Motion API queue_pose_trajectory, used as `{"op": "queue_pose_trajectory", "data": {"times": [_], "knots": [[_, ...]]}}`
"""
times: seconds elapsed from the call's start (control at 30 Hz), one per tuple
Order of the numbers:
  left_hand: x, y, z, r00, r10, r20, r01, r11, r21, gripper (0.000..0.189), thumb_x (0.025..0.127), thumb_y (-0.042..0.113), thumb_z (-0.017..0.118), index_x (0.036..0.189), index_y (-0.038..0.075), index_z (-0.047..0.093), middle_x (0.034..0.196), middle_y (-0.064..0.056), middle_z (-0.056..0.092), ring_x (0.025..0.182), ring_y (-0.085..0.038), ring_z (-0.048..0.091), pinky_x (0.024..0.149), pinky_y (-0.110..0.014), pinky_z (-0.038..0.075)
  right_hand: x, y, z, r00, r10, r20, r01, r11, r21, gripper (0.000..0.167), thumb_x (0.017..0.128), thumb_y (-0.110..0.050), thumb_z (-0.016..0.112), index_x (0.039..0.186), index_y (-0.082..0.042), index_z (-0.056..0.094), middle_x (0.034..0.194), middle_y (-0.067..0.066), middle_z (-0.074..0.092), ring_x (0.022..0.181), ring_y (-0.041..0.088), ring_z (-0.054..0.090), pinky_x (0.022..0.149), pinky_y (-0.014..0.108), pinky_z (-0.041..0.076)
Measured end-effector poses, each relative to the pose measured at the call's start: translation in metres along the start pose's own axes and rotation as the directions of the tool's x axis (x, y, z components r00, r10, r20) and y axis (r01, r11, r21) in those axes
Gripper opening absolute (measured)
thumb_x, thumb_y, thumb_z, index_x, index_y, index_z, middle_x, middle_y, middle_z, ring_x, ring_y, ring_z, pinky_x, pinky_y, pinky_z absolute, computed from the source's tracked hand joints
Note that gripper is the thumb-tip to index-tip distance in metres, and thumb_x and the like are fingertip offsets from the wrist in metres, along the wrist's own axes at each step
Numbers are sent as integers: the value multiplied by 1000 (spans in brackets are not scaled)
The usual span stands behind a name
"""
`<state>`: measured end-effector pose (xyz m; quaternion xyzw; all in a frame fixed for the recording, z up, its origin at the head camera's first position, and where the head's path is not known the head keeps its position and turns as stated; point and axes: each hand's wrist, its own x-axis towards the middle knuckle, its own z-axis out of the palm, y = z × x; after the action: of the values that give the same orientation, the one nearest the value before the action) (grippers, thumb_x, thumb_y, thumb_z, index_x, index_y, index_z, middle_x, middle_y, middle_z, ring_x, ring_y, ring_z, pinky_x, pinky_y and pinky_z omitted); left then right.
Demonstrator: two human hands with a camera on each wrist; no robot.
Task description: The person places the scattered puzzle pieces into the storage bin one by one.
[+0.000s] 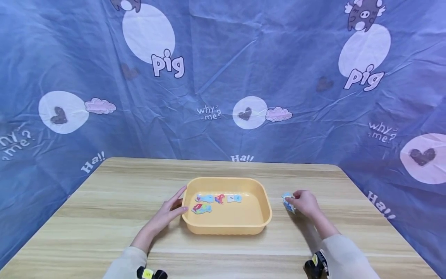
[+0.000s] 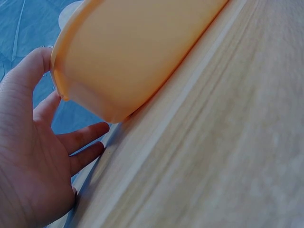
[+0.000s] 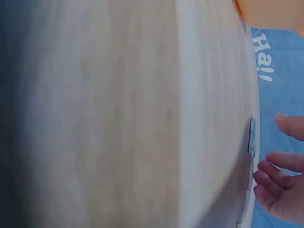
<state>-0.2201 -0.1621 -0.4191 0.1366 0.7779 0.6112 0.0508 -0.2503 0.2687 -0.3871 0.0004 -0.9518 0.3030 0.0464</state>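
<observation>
A yellow plastic tray (image 1: 228, 230) stands on the table. My left hand (image 1: 163, 217) holds its left end, thumb and index finger over the rim; the other fingers lie loosely below, outside the wall (image 2: 123, 52). Inside lie flat, irregular cut-out pieces: a light-blue piece (image 1: 204, 198), a red-and-blue piece (image 1: 219, 199), a white-and-blue piece (image 1: 234, 198) and a red-green-blue piece (image 1: 202, 209). To the tray's right, my right hand (image 1: 306, 202) is at some flat blue pieces (image 1: 287, 203). In the right wrist view its thumb stands apart from its bent fingers, beside the thin pieces (image 3: 252, 137), with nothing visible between them.
The light wooden table (image 1: 223, 263) reaches back to a blue patterned cloth (image 1: 223, 77), which hangs behind it and at both sides. Black wrist cameras are strapped at the left sleeve (image 1: 127, 263) and the right sleeve (image 1: 345, 255).
</observation>
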Motion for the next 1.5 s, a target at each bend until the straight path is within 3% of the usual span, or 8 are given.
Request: {"op": "queue_pose_trajectory", "data": {"times": [0.13,0.2,0.3,0.53,1.03,1.2,1.33,1.5], "knots": [[0,1,0,1000,-5,1,4,1000,8,62,84,18,55,137,26,24,123,-17,44,113,-27,40,95,-48,23,0,-1,3,999,39,-16,-39,999,-14,34,74,-24,64,70,9,54,61,11,52,58,21,48,54,33,42],[0,1,-1,1000,-3,3,3,1000,9,62,84,17,55,137,25,24,123,-17,44,113,-27,40,95,-47,24,0,-1,5,999,43,-28,-43,999,-24,34,73,-25,65,56,-2,47,51,0,41,48,14,39,46,28,36],[0,1,-1,1000,-1,1,1,1000,12,62,84,17,55,137,24,24,123,-18,44,113,-28,40,95,-47,23,0,-2,9,999,18,-45,-21,998,-61,40,71,-27,66,49,-10,37,45,-4,31,44,12,32,43,26,30],[-1,2,-1,1000,-21,-7,21,1000,10,62,83,18,56,137,25,25,123,-18,44,113,-28,39,95,-49,21,-2,0,14,997,-11,-78,-2,987,-163,30,69,-29,68,60,-2,58,61,6,50,60,23,46,54,34,38],[0,2,0,1000,-29,-7,29,1000,10,62,83,19,55,137,25,25,124,-17,44,114,-28,39,96,-50,18,0,-5,19,999,-10,-50,0,982,-191,37,69,-23,65,86,10,61,81,22,52,82,42,44,69,48,38],[0,2,0,999,-41,-16,41,999,15,62,83,21,56,137,27,25,125,-16,43,115,-27,38,96,-50,17,0,-6,23,996,-15,-90,-5,975,-221,33,68,-30,67,68,2,60,73,15,50,78,38,45,63,43,38],[-1,3,1,999,-47,-18,47,999,26,62,83,23,55,137,27,24,125,-16,43,115,-27,38,96,-53,13,-1,-8,24,990,-11,-138,-23,970,-243,37,67,-32,67,50,-5,47,63,11,45,70,34,45,59,41,37],[-1,2,0,999,-36,-19,37,999,21,62,83,22,55,137,27,24,124,-16,43,115,-27,38,96,-53,13,-1,-10,23,988,2,-158,-42,968,-247,39,68,-30,66,47,-7,42,61,11,43,66,32,45,59,42,37]]}}
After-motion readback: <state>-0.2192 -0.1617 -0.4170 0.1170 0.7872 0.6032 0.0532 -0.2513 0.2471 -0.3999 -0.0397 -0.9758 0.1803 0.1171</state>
